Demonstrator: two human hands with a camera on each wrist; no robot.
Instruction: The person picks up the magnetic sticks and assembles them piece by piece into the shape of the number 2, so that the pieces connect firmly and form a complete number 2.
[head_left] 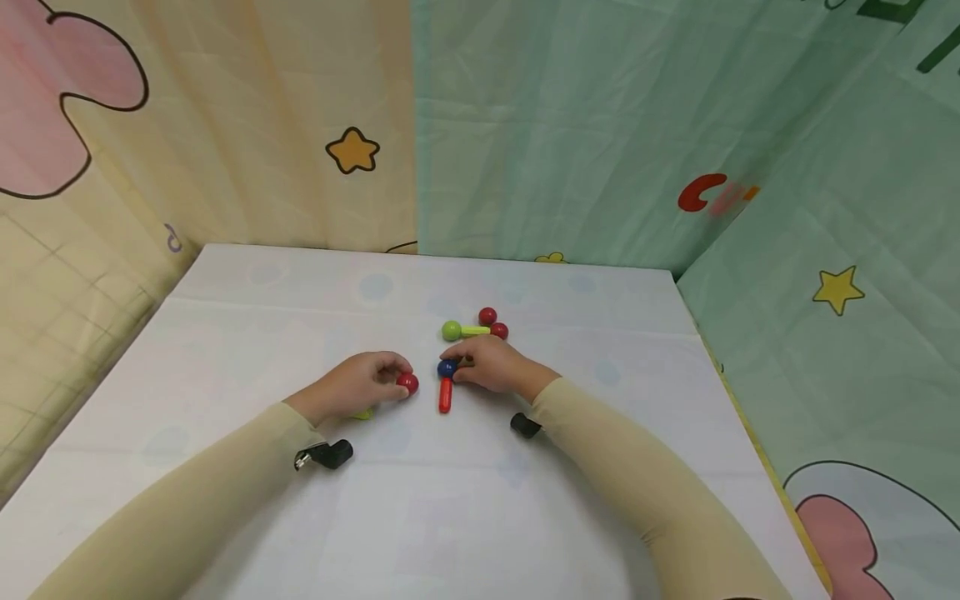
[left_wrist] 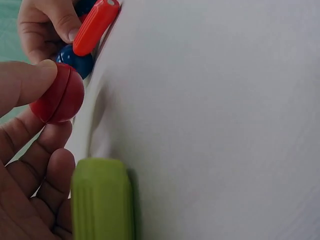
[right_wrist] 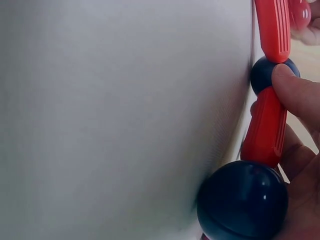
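Observation:
In the head view my left hand (head_left: 360,385) pinches a red ball (head_left: 407,383) between thumb and fingers. A green stick (left_wrist: 102,200) lies beside that hand, close to the camera in the left wrist view. My right hand (head_left: 495,364) pinches a blue ball (right_wrist: 272,72), its thumb resting where ball and red stick meet. One red stick (head_left: 446,397) extends from this ball toward the front of the table. In the right wrist view another red stick (right_wrist: 266,130) joins it to a second blue ball (right_wrist: 242,200), which the hand hides in the head view.
Behind my right hand lie a green ball (head_left: 452,331), a light green stick (head_left: 475,331) and two red balls, one at the back (head_left: 487,316). Black wrist cameras (head_left: 330,454) hang below both forearms. Patterned curtains (head_left: 525,125) stand around the white table (head_left: 420,517).

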